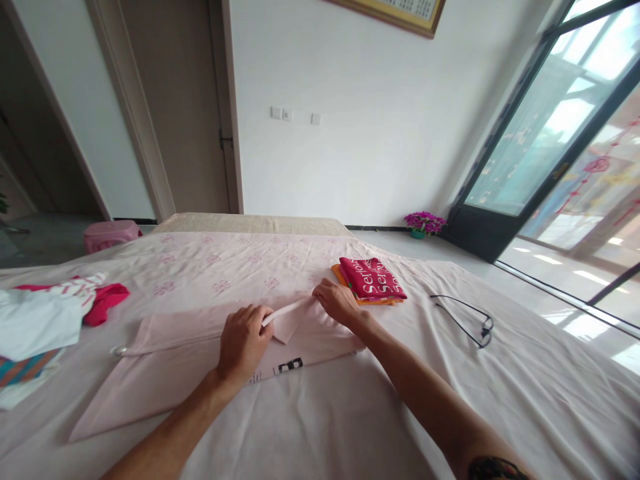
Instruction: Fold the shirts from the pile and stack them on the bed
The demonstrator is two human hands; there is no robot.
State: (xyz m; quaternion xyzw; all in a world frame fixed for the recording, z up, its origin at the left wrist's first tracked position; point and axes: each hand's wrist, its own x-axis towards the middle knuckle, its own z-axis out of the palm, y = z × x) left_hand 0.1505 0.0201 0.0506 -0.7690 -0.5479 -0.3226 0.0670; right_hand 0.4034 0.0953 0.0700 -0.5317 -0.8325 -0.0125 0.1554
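A pale pink shirt lies lengthwise on the cloth-covered surface, partly folded, with a black print near its front edge. My left hand is closed on one end of a raised strip of the shirt, near its middle. The other end of that strip is pinched in my right hand. A small collar-like flap hangs between the two hands. Just beyond my right hand sits a folded red garment with white lettering, on top of an orange folded one.
Loose clothes, white and red, lie at the left. Black-framed glasses rest at the right on the pink flowered cloth. Beyond the far edge are a pink stool and a pot of purple flowers.
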